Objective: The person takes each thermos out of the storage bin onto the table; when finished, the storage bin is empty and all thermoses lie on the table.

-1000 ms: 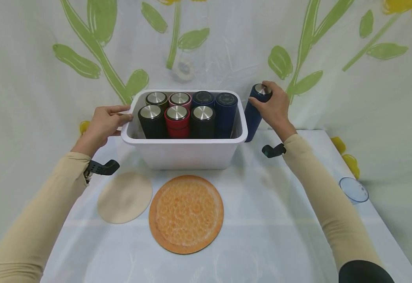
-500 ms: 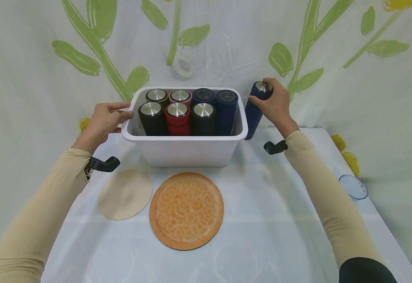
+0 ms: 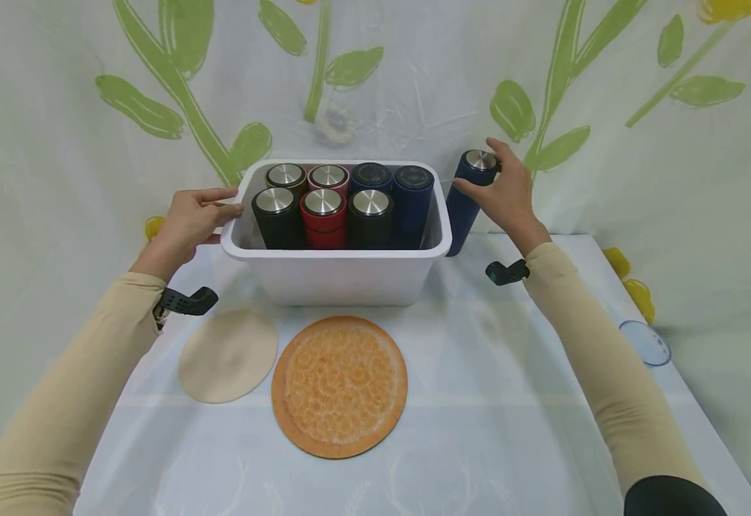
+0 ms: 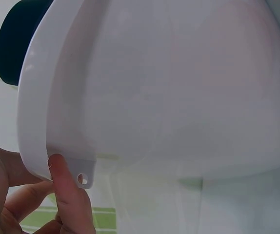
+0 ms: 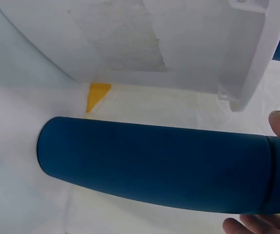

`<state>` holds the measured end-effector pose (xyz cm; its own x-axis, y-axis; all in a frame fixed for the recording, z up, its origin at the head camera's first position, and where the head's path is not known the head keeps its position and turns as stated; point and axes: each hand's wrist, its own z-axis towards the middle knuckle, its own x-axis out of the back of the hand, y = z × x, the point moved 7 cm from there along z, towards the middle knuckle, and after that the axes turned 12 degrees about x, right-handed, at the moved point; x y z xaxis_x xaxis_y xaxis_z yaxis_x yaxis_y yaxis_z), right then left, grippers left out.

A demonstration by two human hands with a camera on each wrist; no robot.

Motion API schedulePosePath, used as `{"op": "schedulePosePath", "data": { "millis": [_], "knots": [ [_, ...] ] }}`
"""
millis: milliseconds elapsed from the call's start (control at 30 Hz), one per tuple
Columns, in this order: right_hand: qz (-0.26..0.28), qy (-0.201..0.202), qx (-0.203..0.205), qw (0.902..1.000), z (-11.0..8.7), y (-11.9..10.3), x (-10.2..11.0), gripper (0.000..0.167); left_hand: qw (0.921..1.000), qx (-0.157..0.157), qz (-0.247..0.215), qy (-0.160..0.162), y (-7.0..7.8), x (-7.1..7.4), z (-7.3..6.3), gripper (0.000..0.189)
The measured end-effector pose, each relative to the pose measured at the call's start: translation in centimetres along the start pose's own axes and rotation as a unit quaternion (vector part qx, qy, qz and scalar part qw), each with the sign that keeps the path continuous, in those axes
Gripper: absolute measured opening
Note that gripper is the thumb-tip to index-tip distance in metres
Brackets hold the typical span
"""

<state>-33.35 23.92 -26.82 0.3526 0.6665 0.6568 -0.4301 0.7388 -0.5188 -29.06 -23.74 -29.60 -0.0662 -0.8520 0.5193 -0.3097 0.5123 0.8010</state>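
Observation:
A white plastic bin (image 3: 343, 276) stands at the back of the table, with several thermos flasks upright inside, among them a red flask (image 3: 324, 222) and a black flask (image 3: 276, 218). My left hand (image 3: 188, 222) grips the bin's left rim; in the left wrist view a fingertip (image 4: 62, 170) presses under the rim. Just right of the bin, a dark blue thermos flask (image 3: 462, 204) with a steel-topped lid stands on the table. Around its lid my right hand (image 3: 507, 193) is spread, thumb on the near side, index finger raised off the top. The right wrist view shows fingers loose below the flask (image 5: 154, 165).
In front of the bin lie a beige round mat (image 3: 227, 358) and an orange-brown round mat (image 3: 340, 387) with a bread-like pattern. A clear glass (image 3: 646, 342) stands at the table's right edge. A flowered curtain (image 3: 414, 86) hangs behind the bin.
The right index finger has lifted from the flask's lid, and the right hand has shifted slightly right with its grip loosened. The flask, bin and left hand stay about the same.

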Motion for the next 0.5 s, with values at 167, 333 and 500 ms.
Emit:
{"op": "schedulePosePath", "data": {
  "millis": [167, 333, 500],
  "knots": [
    [-0.001, 0.005, 0.007, 1.0, 0.1, -0.6, 0.5, 0.087, 1.0, 0.001, 0.002, 0.002, 0.1, 0.1, -0.1, 0.054],
    [-0.008, 0.001, 0.002, 1.0, 0.1, -1.2, 1.0, 0.088, 1.0, 0.0, 0.002, 0.0, 0.0, 0.0, -0.1, 0.054],
    [-0.012, 0.006, 0.011, 0.9998, 0.1, -1.9, 1.6, 0.089, 1.0, 0.001, 0.002, 0.0, 0.0, 0.0, 0.0, 0.054]
  ]
}}
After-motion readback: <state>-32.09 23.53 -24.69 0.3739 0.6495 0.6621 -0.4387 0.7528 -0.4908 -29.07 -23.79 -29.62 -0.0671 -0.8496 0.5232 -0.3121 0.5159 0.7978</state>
